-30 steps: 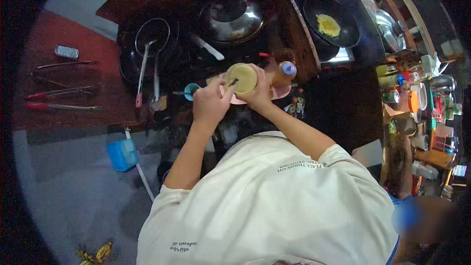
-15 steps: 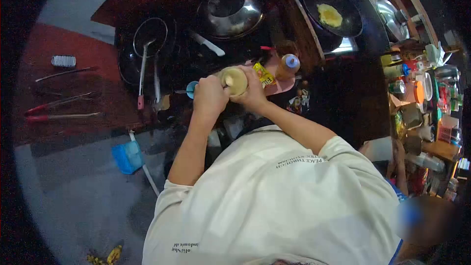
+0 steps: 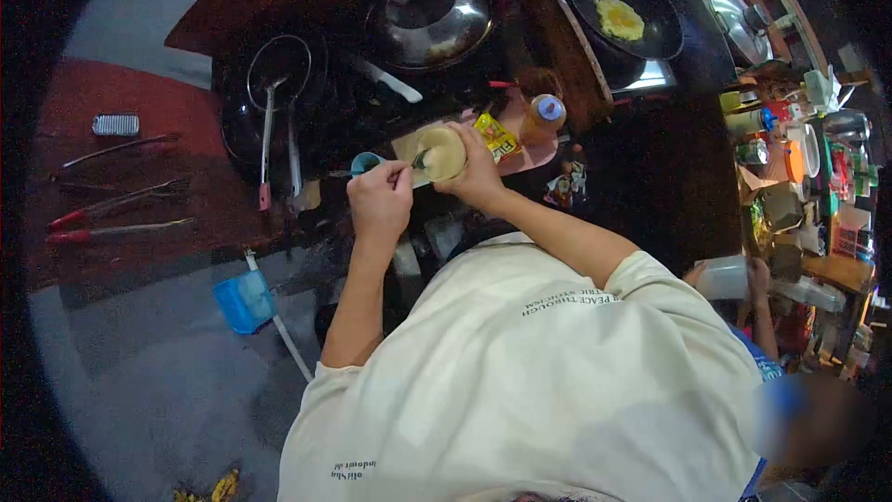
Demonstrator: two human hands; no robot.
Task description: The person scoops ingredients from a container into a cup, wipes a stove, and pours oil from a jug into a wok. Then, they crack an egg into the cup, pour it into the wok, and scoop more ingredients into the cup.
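My right hand point(image 3: 476, 167) is wrapped around a round tub point(image 3: 446, 153) of pale yellow contents, tilted so its opening faces me. Just left of it, my left hand point(image 3: 381, 197) is closed in a pinch on a thin utensil that looks like a spoon point(image 3: 420, 162), its end at the tub's mouth. A blue cup point(image 3: 365, 164) stands behind my left hand. Beyond my right hand lie a yellow sachet point(image 3: 495, 137) and a bottle point(image 3: 544, 119) with a pale purple cap, both by a pink board point(image 3: 531, 161).
A fried egg point(image 3: 620, 19) sits in a wok point(image 3: 664, 33) at the upper right. A knife point(image 3: 400, 85), a domed metal lid point(image 3: 437, 23) and a long ladle point(image 3: 268, 144) lie ahead. Red-handled tongs point(image 3: 116, 206) rest left. Another person's hands hold a white container point(image 3: 722, 277) at right.
My left hand has moved slightly left and down, away from the tub, so the utensil now shows between them. At right, the other person's white container has come more into view.
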